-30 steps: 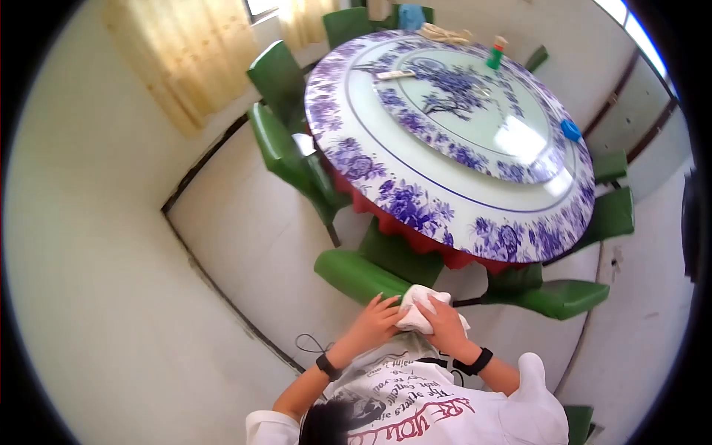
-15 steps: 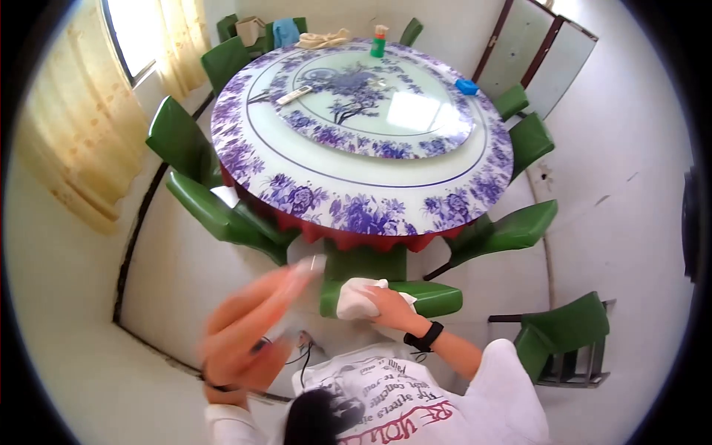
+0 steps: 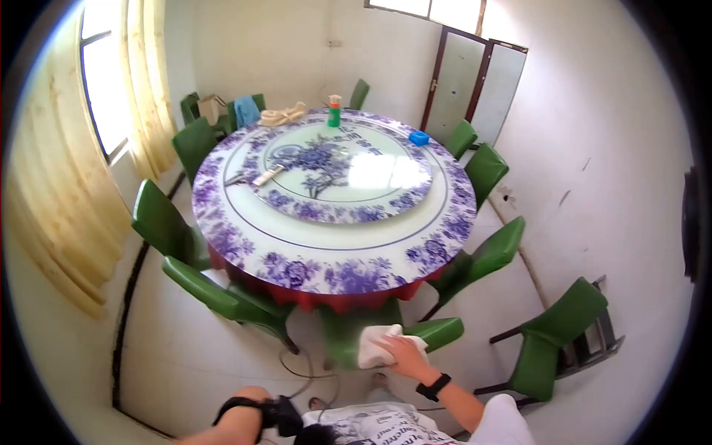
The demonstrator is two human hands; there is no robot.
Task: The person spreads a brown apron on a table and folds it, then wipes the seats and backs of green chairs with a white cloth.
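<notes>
My right hand (image 3: 406,357) holds a white cloth (image 3: 376,347), its fingers bent over it. The cloth rests against the top of the backrest of the near green chair (image 3: 443,333), which faces the round table. At the bottom left, my left hand (image 3: 254,393) is only partly in view, low beside my body. A black band circles that wrist, with a dark object next to it, and the fingers are hidden.
A large round table (image 3: 297,248) with a purple floral top and glass turntable stands ahead. On it are a green bottle (image 3: 334,116), a blue box (image 3: 419,139) and a remote (image 3: 268,175). Several green chairs surround it; another chair (image 3: 564,326) stands right. Cables (image 3: 308,377) lie on the floor.
My left hand has dropped from beside the chair to the bottom edge. My right hand stays with the cloth at the chair's backrest. The view has tilted up, showing more wall and door.
</notes>
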